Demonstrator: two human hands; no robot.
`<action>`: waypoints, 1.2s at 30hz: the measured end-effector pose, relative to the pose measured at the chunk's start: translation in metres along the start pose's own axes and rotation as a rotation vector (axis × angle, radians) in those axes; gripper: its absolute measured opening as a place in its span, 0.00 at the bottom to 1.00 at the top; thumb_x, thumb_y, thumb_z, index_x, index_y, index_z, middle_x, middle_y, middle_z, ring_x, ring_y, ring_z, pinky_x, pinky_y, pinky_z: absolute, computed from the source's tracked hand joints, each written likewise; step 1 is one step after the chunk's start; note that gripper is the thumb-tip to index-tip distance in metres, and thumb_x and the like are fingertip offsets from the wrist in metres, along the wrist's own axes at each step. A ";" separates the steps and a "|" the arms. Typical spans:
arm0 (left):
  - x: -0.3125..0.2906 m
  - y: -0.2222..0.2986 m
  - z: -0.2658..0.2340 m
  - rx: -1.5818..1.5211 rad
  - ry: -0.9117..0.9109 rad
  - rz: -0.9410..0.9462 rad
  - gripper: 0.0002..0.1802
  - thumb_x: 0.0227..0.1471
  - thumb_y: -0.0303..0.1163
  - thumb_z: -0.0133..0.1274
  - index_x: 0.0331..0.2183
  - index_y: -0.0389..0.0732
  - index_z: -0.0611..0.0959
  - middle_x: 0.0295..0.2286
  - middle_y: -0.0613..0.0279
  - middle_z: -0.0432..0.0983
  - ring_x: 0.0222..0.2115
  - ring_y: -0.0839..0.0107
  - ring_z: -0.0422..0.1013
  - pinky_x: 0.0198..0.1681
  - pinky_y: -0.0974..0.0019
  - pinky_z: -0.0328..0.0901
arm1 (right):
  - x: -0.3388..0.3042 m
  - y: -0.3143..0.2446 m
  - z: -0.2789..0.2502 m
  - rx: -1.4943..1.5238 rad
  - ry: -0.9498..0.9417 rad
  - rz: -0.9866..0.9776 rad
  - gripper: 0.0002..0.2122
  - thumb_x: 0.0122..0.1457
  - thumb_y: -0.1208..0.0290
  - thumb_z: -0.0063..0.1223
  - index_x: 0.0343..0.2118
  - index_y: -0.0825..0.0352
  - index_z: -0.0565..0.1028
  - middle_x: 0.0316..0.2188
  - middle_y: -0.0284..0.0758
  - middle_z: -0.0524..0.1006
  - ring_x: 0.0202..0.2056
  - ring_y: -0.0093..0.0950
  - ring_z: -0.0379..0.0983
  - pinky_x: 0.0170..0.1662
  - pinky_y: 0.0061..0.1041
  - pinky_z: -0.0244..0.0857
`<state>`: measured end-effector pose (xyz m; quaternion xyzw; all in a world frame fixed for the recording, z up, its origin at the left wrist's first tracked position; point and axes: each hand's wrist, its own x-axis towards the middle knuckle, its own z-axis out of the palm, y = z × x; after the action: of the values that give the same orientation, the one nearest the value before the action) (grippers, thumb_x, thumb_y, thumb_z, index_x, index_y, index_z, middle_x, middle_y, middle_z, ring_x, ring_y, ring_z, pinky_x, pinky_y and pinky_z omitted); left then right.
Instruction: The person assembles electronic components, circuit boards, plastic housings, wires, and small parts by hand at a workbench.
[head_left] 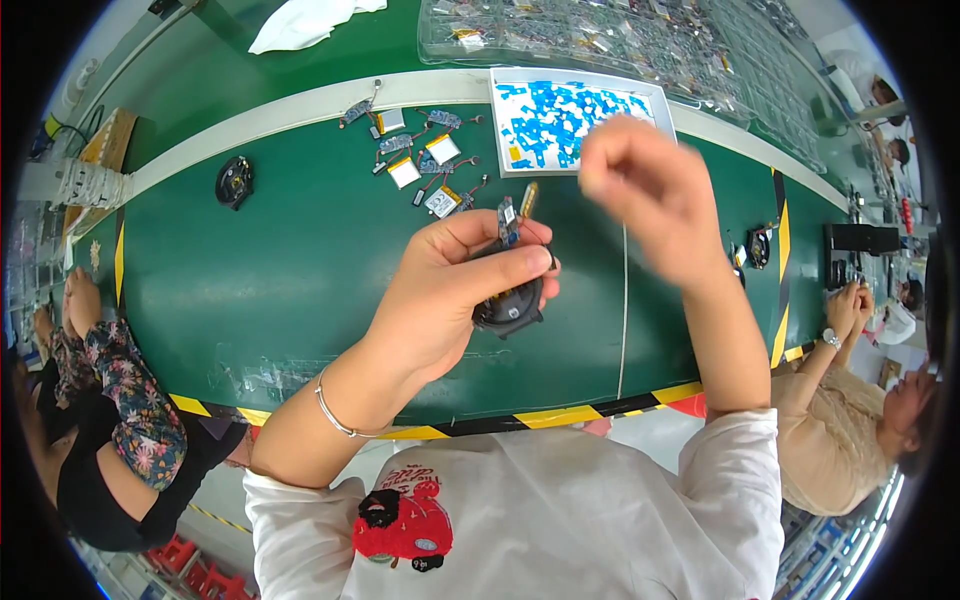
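White shirt cloth (590,500) with a red patch fills the bottom centre of the frame, nearest the camera. Above it, at the centre, a round black casing (508,314) sits over the green table (250,300). Judging by how things lie, this unit is only partly put together: a small circuit board (508,222) stands up out of the casing's upper side, a slim gold-coloured part (529,198) sticks up just beside it, and neither looks seated. More seems left too, since loose boards with wires and four silvery battery pouches (441,150) lie scattered upper centre. Another black casing (235,182) rests at upper left; whether it is finished cannot be told.

The left hand (430,285) is closed around the casing, thumb pressing on the near side and fingers wrapped beyond it. The right hand (650,190) is raised at upper right of centre, blurred, its fingers curled and thumb close to forefinger; whether they pinch anything I cannot tell. In the view it overlaps the lower right corner of a white box (540,173) of blue pieces (545,115).
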<state>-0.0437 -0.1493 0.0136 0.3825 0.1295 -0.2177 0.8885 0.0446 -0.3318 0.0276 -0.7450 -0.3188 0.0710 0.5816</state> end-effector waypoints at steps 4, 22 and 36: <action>0.007 0.002 -0.001 0.009 0.071 0.071 0.07 0.47 0.26 0.55 0.32 0.36 0.78 0.26 0.59 0.75 0.26 0.70 0.74 0.30 0.70 0.69 | 0.041 0.040 -0.007 -0.525 -0.054 -0.054 0.03 0.47 0.80 0.53 0.27 0.69 0.75 0.29 0.34 0.70 0.34 0.26 0.68 0.36 0.23 0.61; 0.000 -0.008 0.006 0.088 0.043 0.040 0.07 0.49 0.30 0.54 0.31 0.38 0.78 0.27 0.63 0.75 0.26 0.75 0.73 0.30 0.72 0.68 | -0.044 -0.023 0.027 -0.360 0.125 -0.213 0.09 0.40 0.85 0.59 0.27 0.70 0.75 0.25 0.36 0.76 0.25 0.25 0.73 0.28 0.21 0.67; -0.004 -0.004 0.009 0.164 0.043 0.219 0.05 0.47 0.25 0.56 0.30 0.36 0.77 0.26 0.63 0.75 0.29 0.75 0.72 0.34 0.73 0.67 | -0.044 -0.020 0.015 -0.288 0.162 -0.295 0.09 0.38 0.86 0.58 0.26 0.71 0.74 0.26 0.38 0.75 0.29 0.29 0.71 0.32 0.23 0.63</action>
<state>-0.0486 -0.1572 0.0193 0.4703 0.0876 -0.1208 0.8698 -0.0056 -0.3413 0.0297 -0.7690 -0.3834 -0.1214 0.4969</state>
